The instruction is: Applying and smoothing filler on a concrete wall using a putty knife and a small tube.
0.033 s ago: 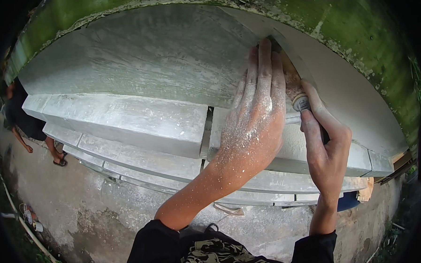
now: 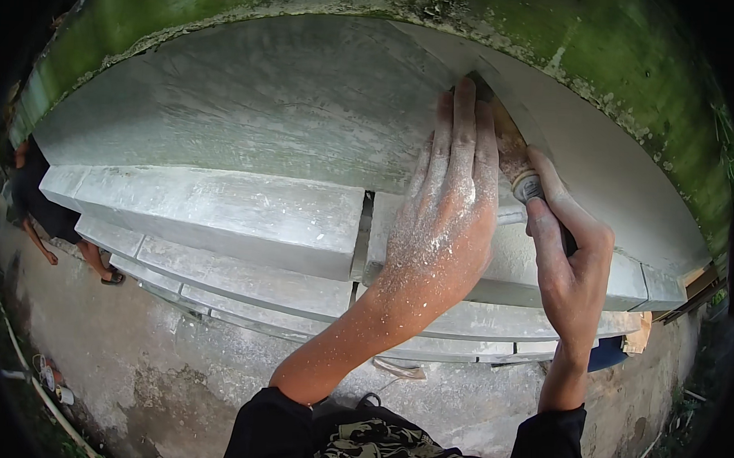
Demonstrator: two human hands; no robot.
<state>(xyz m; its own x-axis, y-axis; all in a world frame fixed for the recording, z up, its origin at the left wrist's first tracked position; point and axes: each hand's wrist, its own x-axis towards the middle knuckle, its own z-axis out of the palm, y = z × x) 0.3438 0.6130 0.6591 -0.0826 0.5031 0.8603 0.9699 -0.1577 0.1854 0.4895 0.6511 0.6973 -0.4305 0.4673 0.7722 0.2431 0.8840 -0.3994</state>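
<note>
The tool (image 2: 514, 149) lies between the two hands, against the grey wall (image 2: 274, 102), close to where this meets the paler surface (image 2: 608, 158) on the right. Its long axis runs slanting, from the dark upper end near the left fingertips down to the handle (image 2: 568, 239) at lower right. Because the left hand covers a part of it, I cannot tell exactly which kind of tool it is.

The right hand (image 2: 577, 254) is nearer to the handle end. It is closed around this end, with the thumb and the forefinger at the pale collar (image 2: 528, 188); its other fingers are hidden. The left hand (image 2: 445, 212), dusted with white powder, is laid flat, with the fingers straight and almost together. It does not curl around anything that I can see; its fingertips reach the upper end of the tool and seem to press there.

Below the hands stands a long ledge (image 2: 204, 210), divided by a dark gap (image 2: 363, 233). At far left, well apart, is another person (image 2: 47, 203).
</note>
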